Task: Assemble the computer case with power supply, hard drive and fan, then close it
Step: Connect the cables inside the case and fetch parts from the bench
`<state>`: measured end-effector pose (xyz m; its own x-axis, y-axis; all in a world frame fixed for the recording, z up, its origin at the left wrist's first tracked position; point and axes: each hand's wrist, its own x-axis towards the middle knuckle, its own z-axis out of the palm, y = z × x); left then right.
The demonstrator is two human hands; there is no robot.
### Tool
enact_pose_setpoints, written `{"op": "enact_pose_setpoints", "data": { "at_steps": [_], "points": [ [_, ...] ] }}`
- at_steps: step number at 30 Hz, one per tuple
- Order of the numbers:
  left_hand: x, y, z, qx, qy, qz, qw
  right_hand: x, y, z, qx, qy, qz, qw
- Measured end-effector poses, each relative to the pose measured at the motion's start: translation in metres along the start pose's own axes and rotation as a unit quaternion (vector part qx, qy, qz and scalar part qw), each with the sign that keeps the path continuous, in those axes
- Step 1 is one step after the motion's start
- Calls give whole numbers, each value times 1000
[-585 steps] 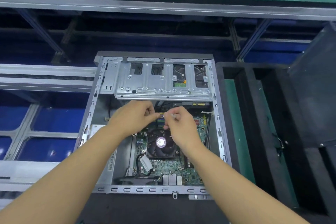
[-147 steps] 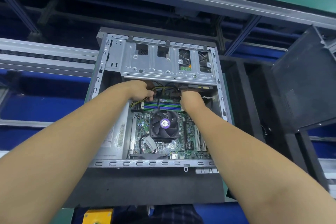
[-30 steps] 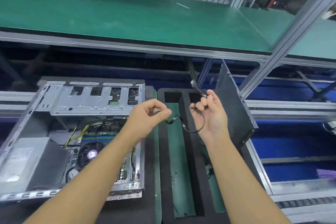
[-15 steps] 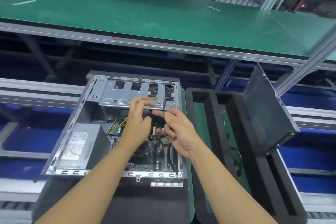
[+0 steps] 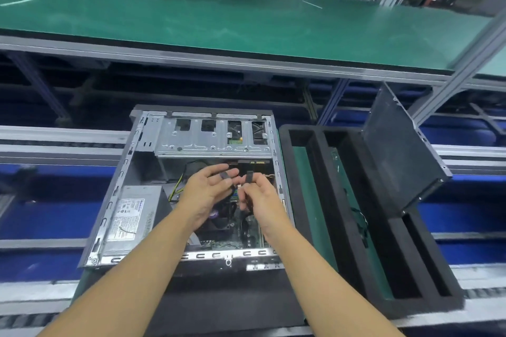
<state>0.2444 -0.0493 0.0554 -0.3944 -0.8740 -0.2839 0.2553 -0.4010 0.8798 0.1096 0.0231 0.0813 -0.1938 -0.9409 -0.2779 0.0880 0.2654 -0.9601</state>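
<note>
- While the computer case (image 5: 208, 256) lies on its side with the open face up, its long axis runs straight away from the person: the drive cage (image 5: 208, 142) is at the far end and the slotted rail at the near end.
- The power supply (image 5: 131, 213) sits inside, in the near-left corner, label up.
- Both hands are above the case interior, just nearer than the drive cage and close together without touching.
- The left hand (image 5: 205, 194) is turned palm inward. One dark connector of the black cable (image 5: 249, 175) sits between its thumb and forefinger tips, and its other fingers are loosely extended.
- The right hand (image 5: 262, 200) is curled and pinches the cable's other connector, which stands upright above the knuckles.
- The side panel (image 5: 399, 150) leans tilted in the black foam tray (image 5: 334, 200), just right of the case.
- One second ago the hands held the same cable over the foam tray; now they hold it over the motherboard (image 5: 232, 235).
- Half a second ago the hands were at the drive cage's near edge; now they are slightly nearer the person, and the left hand's fingers are more spread.
</note>
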Motion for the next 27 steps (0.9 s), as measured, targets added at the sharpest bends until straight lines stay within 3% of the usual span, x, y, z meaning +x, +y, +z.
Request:
{"op": "enact_pose_setpoints", "data": {
  "at_steps": [5,9,20,24,27],
  "points": [
    [6,3,-5,194,-17,42,980,-4,-2,2,-37,38,5,999],
    [8,0,-11,275,64,72,957,0,1,0,-65,68,11,996],
    [8,-1,-16,312,70,120,940,1,5,2,-154,63,-49,985],
    [6,-1,-11,279,51,87,955,5,8,2,-129,50,-23,990],
    [8,0,-7,170,23,55,984,6,9,3,-81,35,1,996]
  ]
}}
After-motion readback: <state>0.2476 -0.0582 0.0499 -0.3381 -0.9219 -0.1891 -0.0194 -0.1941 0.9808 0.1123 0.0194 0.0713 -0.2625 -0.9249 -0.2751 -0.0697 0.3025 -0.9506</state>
